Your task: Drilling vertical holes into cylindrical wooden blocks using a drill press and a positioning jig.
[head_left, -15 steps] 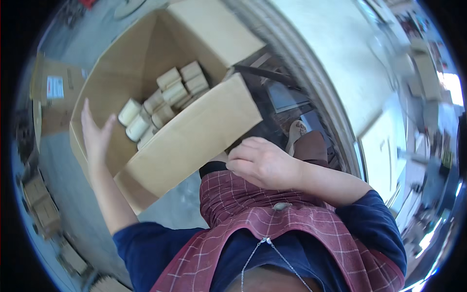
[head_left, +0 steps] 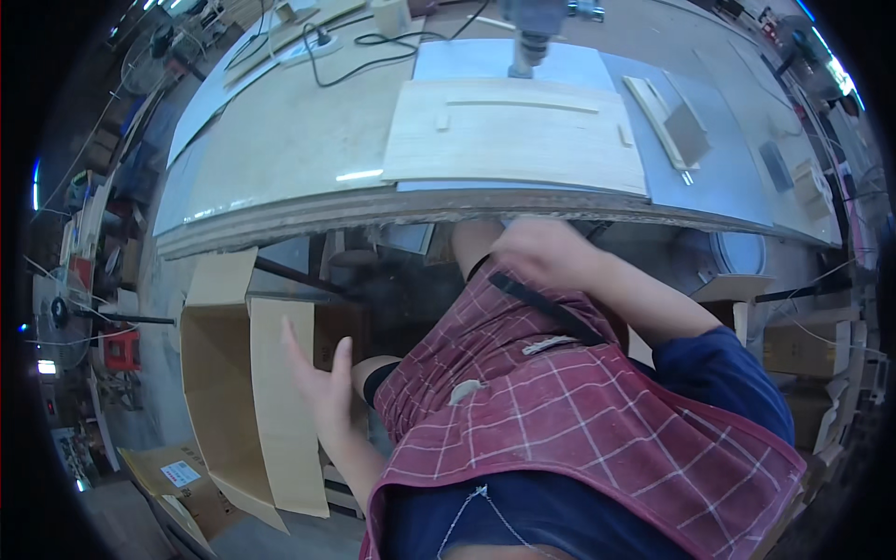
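Note:
My left hand (head_left: 322, 383) is stretched out with thumb and fingers apart, holding nothing. It lies over the near flap of a tall open cardboard box (head_left: 219, 373) at my left. Only the box's inner wall shows; what lies at its bottom is hidden. My right hand (head_left: 546, 254) hovers over my lap, just below the front edge of the workbench (head_left: 299, 168). Motion smears its fingers, and whether they hold anything is unclear. On the bench in front is a pale wooden board (head_left: 513, 140) with thin wood strips on it.
A drill-like machine head (head_left: 530, 47) points down behind the board. To its right rests a small L-shaped wooden piece (head_left: 667, 121). A black cable (head_left: 359, 65) winds across the bench's back left. A second cardboard box (head_left: 182, 481) stands low at the left.
My view has swung right and up from the box to the bench. The pale wooden blocks inside the box are out of sight. My left hand is now over the box's near flap.

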A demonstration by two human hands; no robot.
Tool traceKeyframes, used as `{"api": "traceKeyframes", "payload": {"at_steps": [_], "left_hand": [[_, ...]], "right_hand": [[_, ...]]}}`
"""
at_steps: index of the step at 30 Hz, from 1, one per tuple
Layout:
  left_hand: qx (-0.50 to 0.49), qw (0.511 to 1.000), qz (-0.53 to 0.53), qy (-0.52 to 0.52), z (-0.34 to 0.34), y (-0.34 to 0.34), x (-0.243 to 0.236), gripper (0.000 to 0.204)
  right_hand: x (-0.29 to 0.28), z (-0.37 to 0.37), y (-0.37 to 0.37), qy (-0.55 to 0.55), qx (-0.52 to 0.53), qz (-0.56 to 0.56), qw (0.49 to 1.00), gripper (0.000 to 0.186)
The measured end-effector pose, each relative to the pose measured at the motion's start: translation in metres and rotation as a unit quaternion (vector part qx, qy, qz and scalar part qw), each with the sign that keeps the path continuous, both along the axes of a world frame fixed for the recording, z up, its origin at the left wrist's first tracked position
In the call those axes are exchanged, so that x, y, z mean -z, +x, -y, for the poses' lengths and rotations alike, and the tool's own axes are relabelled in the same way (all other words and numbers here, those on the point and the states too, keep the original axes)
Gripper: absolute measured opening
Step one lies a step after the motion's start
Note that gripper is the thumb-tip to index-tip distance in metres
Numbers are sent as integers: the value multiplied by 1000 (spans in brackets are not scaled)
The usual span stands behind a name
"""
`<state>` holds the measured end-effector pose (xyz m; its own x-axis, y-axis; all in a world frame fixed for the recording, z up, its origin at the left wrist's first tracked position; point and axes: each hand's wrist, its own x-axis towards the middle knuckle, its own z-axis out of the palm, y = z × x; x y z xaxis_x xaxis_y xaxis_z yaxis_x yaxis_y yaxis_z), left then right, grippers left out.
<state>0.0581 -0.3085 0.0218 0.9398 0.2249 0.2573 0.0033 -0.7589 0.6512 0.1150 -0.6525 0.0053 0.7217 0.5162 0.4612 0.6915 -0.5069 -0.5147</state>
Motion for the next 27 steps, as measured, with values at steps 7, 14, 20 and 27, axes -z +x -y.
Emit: {"api": "traceKeyframes", "payload": {"at_steps": [7,14,20,27], "left_hand": [[148,984,-58,77,69,-13,-19,79],[254,957,-96,103,134,10,-26,77],[377,905,-132,145,184,26,-19,69],[572,784,-181,159,203,55,5,63]], "right_hand": [[-19,203,-42,116,504,247,820,12],[92,336,-60,160,777,157,588,44],[96,315,-37,28,766,270,583,33],[105,288,-5,52,815,195,543,25]]}}
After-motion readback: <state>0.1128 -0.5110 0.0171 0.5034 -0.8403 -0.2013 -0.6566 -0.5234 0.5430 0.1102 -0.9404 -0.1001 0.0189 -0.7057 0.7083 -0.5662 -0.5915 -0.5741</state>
